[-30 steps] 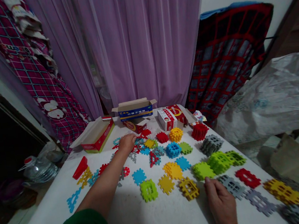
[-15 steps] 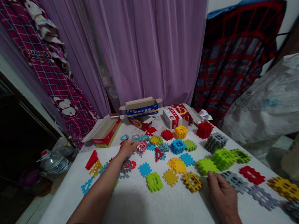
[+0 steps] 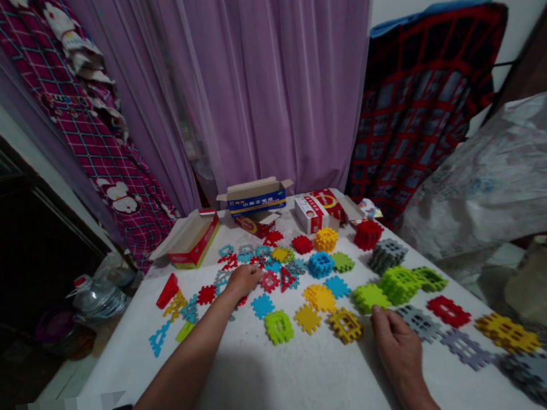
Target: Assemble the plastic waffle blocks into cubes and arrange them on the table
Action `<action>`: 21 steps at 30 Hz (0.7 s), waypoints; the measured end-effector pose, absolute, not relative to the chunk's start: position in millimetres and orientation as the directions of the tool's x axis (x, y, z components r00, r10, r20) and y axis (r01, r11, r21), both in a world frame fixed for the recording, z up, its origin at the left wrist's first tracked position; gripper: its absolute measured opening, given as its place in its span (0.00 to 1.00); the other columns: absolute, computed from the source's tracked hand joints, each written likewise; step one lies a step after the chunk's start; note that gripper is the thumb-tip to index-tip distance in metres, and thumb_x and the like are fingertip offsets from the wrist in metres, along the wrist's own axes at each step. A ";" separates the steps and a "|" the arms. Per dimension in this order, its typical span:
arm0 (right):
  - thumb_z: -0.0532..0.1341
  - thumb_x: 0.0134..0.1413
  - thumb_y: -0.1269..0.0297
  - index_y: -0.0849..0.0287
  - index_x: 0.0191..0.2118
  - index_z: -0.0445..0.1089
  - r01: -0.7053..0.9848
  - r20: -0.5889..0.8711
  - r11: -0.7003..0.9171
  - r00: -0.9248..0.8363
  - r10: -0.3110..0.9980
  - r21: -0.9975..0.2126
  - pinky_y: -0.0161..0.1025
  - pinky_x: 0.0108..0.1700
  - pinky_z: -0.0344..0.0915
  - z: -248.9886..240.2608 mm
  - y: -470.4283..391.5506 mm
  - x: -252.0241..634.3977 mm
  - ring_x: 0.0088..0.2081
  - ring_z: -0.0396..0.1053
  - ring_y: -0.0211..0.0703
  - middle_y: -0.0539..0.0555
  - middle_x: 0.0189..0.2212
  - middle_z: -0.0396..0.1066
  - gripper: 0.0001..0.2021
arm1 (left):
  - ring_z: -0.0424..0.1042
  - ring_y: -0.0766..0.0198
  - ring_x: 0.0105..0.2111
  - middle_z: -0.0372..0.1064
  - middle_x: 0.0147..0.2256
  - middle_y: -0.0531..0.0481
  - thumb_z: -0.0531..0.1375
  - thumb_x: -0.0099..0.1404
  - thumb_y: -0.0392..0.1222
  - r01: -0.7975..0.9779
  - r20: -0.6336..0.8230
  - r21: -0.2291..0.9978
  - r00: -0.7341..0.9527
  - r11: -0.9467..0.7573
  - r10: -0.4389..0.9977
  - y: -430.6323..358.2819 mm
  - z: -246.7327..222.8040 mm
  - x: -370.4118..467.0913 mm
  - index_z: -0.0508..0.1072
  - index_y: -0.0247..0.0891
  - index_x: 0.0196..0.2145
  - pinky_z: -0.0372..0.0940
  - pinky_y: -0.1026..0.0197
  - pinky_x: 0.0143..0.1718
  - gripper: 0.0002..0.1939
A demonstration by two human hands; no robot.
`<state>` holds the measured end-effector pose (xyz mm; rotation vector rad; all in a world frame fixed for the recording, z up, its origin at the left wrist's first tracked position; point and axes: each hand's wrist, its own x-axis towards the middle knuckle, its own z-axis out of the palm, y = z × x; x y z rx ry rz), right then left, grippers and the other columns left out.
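Note:
My left hand (image 3: pixel 246 280) reaches to the middle of the table, fingers pinched at the edge of a red window-shaped building tile (image 3: pixel 269 281). Loose tiles surround it, among them a red triangular frame (image 3: pixel 287 278) and a yellow tile (image 3: pixel 280 254). My right hand (image 3: pixel 398 338) rests on its side, fingers curled; whether anything is inside cannot be seen. Its fingertips are at the near edge of a lime green square tile (image 3: pixel 370 298). Just left of that hand is a dark yellow window tile (image 3: pixel 346 325), and to its right a grey window tile (image 3: pixel 418 322).
Sorted tile stacks line the right side, including green window tiles (image 3: pixel 401 284), a grey stack (image 3: pixel 387 255) and a yellow stack (image 3: pixel 507 333). Open cartons stand at the back: a red-green box (image 3: pixel 195 245), a blue box (image 3: pixel 257 200) and a red-white box (image 3: pixel 311 215).
My left hand has moved right and toward me, and the red window tile has shifted with it. My right hand stays by the green tile. The view has shifted slightly.

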<state>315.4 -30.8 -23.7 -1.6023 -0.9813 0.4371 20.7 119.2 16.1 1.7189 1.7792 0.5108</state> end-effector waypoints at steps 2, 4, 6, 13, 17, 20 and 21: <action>0.53 0.47 0.33 0.57 0.18 0.62 0.352 0.210 -0.013 0.586 0.783 -0.936 0.35 0.26 0.56 -22.5 -30.7 315.0 0.23 0.58 0.39 0.47 0.16 0.57 0.29 | 0.65 0.67 0.20 0.68 0.20 0.56 0.56 0.63 0.45 0.734 -0.159 0.668 -0.017 0.120 0.987 117.9 16.6 21.2 0.78 0.37 0.37 0.56 0.66 0.24 0.13; 0.53 0.47 0.32 0.57 0.18 0.62 0.344 0.196 -0.026 0.594 0.780 -0.939 0.35 0.26 0.56 -20.7 -30.8 314.5 0.23 0.58 0.39 0.47 0.16 0.58 0.29 | 0.67 0.67 0.21 0.71 0.23 0.54 0.52 0.67 0.44 0.721 -0.156 0.677 -0.057 0.149 0.986 113.0 17.5 22.3 0.74 0.37 0.48 0.57 0.67 0.24 0.17; 0.53 0.47 0.32 0.57 0.18 0.62 0.336 0.191 -0.026 0.595 0.780 -0.942 0.35 0.27 0.56 -18.8 -31.0 314.0 0.23 0.59 0.39 0.47 0.16 0.58 0.29 | 0.69 0.66 0.24 0.73 0.26 0.52 0.51 0.68 0.43 0.722 -0.151 0.672 -0.082 0.163 0.985 105.1 18.8 23.3 0.71 0.37 0.54 0.59 0.66 0.26 0.20; 0.53 0.48 0.33 0.56 0.18 0.59 0.342 0.208 -0.007 0.587 0.783 -0.940 0.35 0.27 0.55 -17.3 -31.2 313.7 0.22 0.56 0.38 0.46 0.15 0.56 0.28 | 0.72 0.55 0.47 0.75 0.48 0.46 0.56 0.63 0.42 0.932 -0.088 0.363 0.016 0.017 0.996 86.0 29.3 17.6 0.74 0.44 0.51 0.62 0.60 0.45 0.18; 0.53 0.48 0.34 0.56 0.18 0.60 0.339 0.208 -0.007 0.592 0.779 -0.941 0.35 0.27 0.55 -19.1 -30.9 314.0 0.23 0.57 0.38 0.46 0.16 0.57 0.28 | 0.73 0.58 0.44 0.76 0.46 0.48 0.55 0.62 0.41 0.935 -0.155 0.353 0.020 0.036 0.988 86.2 34.1 12.8 0.73 0.45 0.52 0.63 0.62 0.43 0.20; 0.53 0.48 0.34 0.56 0.19 0.61 0.341 0.203 -0.012 0.587 0.783 -0.940 0.35 0.28 0.55 -19.1 -31.2 314.2 0.23 0.57 0.38 0.46 0.16 0.57 0.28 | 0.74 0.60 0.39 0.77 0.41 0.50 0.54 0.62 0.42 0.931 -0.177 0.364 0.061 0.008 0.982 85.4 33.6 10.5 0.75 0.45 0.49 0.63 0.64 0.38 0.18; 0.53 0.49 0.35 0.56 0.19 0.61 0.342 0.202 -0.013 0.585 0.785 -0.940 0.35 0.27 0.55 -18.7 -31.4 314.1 0.23 0.57 0.38 0.46 0.16 0.57 0.28 | 0.74 0.61 0.37 0.77 0.39 0.50 0.55 0.61 0.43 0.928 -0.186 0.373 0.087 -0.012 0.979 85.1 33.1 9.5 0.75 0.44 0.48 0.63 0.65 0.36 0.18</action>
